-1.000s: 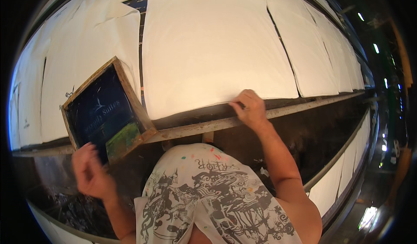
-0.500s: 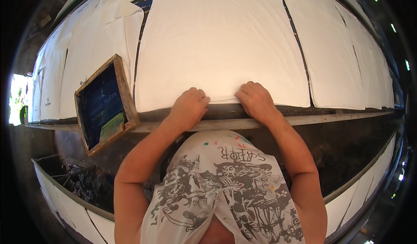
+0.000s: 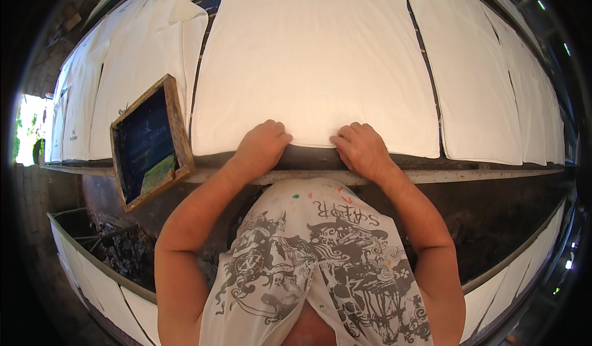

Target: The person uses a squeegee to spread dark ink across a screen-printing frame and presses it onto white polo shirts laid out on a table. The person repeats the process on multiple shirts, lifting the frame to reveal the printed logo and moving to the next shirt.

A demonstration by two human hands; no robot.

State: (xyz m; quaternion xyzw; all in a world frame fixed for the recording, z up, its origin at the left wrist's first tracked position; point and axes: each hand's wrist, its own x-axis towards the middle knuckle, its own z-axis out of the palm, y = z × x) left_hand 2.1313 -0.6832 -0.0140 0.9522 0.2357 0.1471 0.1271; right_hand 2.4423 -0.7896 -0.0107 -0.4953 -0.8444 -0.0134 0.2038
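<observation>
A large white cloth lies flat on the long table in front of me, its near hem along the table's front edge. At that hem my left hand has its fingers curled down and closed on the cloth. My right hand grips the same hem a short way to the right, fingers bent and thumb inward. Between the two hands the hem runs nearly straight. The fingertips are partly hidden under the knuckles.
Left of the cloth a wooden-framed printing screen with dark blue mesh leans over the table edge, a green piece inside it. More white cloths lie along the table on both sides. Behind me is another cloth-covered table.
The hem between my hands now lies straighter, its small raised fold gone. My hands have shifted only slightly, still at the edge. The whole view has turned a little.
</observation>
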